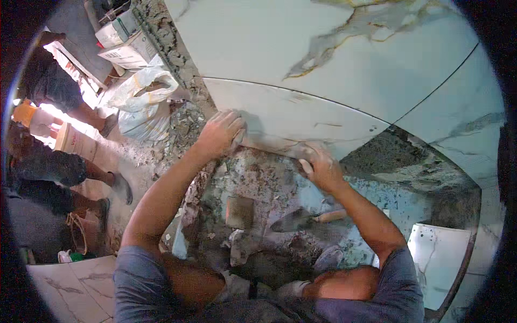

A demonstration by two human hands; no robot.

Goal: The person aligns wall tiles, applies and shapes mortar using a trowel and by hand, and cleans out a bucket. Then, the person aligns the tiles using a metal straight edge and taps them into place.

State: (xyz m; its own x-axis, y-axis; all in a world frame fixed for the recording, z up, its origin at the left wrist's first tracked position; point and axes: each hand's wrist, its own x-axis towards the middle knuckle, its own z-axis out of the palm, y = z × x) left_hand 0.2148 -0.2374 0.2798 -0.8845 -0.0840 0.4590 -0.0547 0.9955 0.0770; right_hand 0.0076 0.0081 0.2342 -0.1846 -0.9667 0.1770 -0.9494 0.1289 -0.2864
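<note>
A white marble-patterned tile (285,116) lies in front of me, its long far edge along a dark joint with a larger tile (258,40). My left hand (222,131) grips the tile's near-left corner, fingers bent over the edge. Farther right, my right hand (323,168) is curled around the near edge, with its thumb on this side. What the fingertips do beneath the tile is hidden. Between my arms a trowel (293,222) with a wooden handle (329,216) rests on the rough ground. A brownish square block (239,212) lies left of it.
Bare mortar (385,153) shows right of the tile. A white tile piece (439,258) leans at the lower right. Rubble (186,121) and a white plastic sack (142,102) are at the left. Beyond them stand a bucket (75,141), boxes (126,46) and other people's legs (64,167).
</note>
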